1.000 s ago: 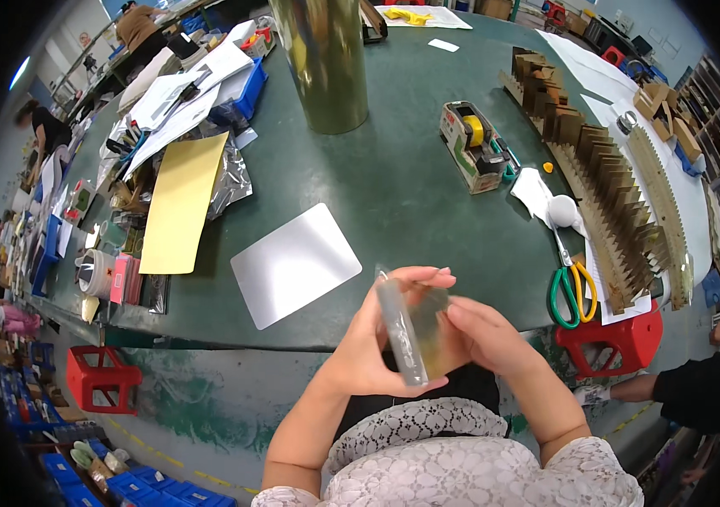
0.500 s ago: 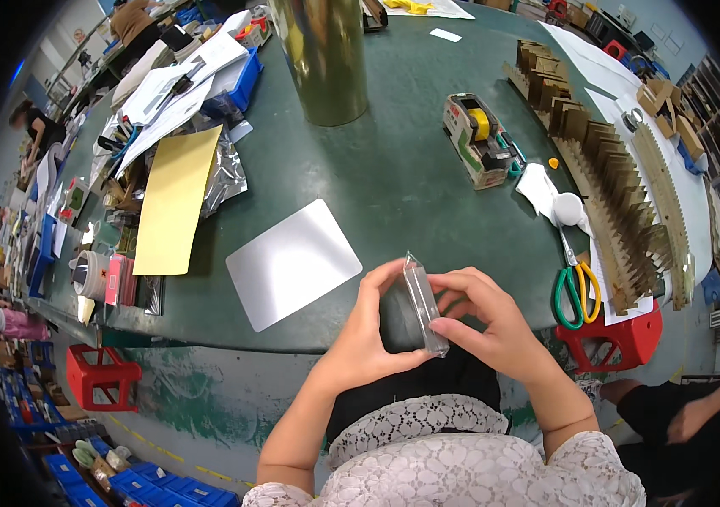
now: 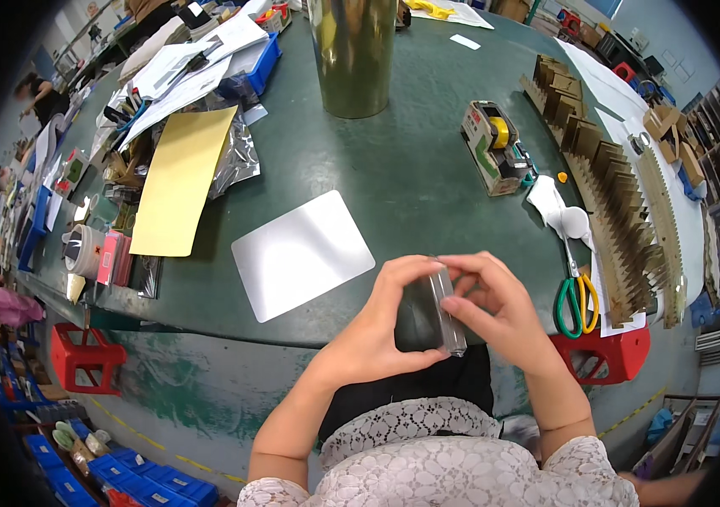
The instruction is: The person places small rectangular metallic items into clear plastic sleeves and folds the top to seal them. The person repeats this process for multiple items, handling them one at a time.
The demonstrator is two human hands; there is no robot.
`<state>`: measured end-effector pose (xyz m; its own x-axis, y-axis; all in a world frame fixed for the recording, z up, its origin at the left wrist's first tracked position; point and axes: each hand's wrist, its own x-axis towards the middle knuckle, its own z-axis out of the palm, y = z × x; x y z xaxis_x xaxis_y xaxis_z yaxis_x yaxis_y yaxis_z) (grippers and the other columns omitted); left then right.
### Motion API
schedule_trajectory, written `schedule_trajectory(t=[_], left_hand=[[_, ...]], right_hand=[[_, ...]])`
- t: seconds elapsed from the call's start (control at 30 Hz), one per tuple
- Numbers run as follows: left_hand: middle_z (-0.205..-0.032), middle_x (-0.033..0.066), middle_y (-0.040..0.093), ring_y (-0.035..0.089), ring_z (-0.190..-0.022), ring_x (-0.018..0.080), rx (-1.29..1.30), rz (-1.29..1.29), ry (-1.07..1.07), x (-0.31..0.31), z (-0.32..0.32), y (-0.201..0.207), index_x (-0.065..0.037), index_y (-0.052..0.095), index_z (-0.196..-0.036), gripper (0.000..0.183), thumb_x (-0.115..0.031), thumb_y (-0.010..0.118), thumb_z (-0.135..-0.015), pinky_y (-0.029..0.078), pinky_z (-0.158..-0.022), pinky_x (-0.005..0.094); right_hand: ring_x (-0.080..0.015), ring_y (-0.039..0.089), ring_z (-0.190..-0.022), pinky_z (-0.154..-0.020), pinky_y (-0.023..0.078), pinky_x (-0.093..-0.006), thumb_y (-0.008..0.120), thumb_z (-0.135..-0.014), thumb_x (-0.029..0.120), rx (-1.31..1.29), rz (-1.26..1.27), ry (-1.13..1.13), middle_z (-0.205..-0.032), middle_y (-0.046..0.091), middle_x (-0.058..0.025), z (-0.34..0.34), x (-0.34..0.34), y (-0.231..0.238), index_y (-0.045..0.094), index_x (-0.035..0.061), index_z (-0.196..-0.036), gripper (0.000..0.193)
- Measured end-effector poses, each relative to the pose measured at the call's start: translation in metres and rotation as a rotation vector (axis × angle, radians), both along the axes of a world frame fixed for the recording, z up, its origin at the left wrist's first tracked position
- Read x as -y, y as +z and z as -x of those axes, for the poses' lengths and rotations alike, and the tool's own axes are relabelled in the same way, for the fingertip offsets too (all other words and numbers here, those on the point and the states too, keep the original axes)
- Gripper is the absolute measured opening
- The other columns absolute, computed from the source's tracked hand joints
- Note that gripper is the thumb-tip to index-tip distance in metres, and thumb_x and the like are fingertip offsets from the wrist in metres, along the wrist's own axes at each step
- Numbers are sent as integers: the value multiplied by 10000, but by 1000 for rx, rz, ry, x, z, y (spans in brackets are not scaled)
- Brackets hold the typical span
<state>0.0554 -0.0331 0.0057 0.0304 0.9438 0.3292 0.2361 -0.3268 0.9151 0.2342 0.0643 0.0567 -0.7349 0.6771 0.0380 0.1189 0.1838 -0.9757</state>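
Observation:
Between my two hands, just over the table's near edge, stands a slim box-shaped pack (image 3: 447, 317) in shiny clear film, seen nearly edge-on. My left hand (image 3: 364, 325) grips it by its ends, forefinger at the far end and thumb at the near end. The fingers of my right hand (image 3: 499, 311) curl over the far end, and its thumb presses the pack's right side. What the film encloses cannot be made out. To the left of my hands, a silvery-white rounded-corner sheet (image 3: 303, 256) lies flat on the green table (image 3: 410, 182).
Green-and-yellow-handled scissors (image 3: 577, 304), a tape dispenser (image 3: 495, 150) and a long toothed rack (image 3: 605, 182) are at the right. A tall shiny cylinder (image 3: 351, 59) stands at the back. Yellow card (image 3: 184, 182) and papers crowd the left. Red stools (image 3: 87, 359) flank the table.
My right fingers have moved onto the pack's far end, where a pointed film tip stood up before. The view has shifted slightly, and the seated person at the right is mostly out of it.

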Motion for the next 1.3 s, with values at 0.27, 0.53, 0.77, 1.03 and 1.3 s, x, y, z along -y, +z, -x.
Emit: schedule_trajectory(t=[0.27,0.53,0.77,1.03,1.3], left_hand=[[-1443,162,463,479,-1338,309,6,112,156,8,-16,6,-46,228,-1554,1209,-211,954,-600,358,-1147,456],[-1371,158,533,576,-1198,318,-76,0,267,12,-22,-4,-64,375,-1492,999,-244,915,-671,465,-1031,403],[-1359,168,528,575,-1183,313,-105,2,248,8,-16,14,-78,387,-1478,976,-256,911,-675,465,-1027,388],[-1432,153,454,497,-1293,351,-68,15,163,21,-10,12,-98,381,-1467,896,-293,860,-735,440,-1054,399],[-1431,208,436,534,-1210,407,-87,-144,336,22,-33,-8,-70,365,-1473,955,-274,873,-690,475,-977,416]], right_hand=[[-117,625,-844,-702,522,-262,715,-890,82,-17,-330,106,-986,607,-59,18,-27,-2,722,37,-1021,138],[-157,632,-970,-884,475,-290,646,-953,159,34,-500,-240,-1037,678,-72,-13,-86,23,701,28,-1029,161],[-178,597,-1052,-942,433,-303,681,-931,368,269,-288,-340,-1060,675,-89,-29,-218,-38,710,-12,-1022,392],[-167,561,-1185,-1058,374,-288,654,-968,207,-108,-13,-333,-1340,604,-105,-37,-193,-22,655,-26,-1199,328],[-127,563,-980,-924,428,-257,569,-1029,185,200,-500,-211,-958,590,-36,-91,-240,-99,597,13,-1006,176]])
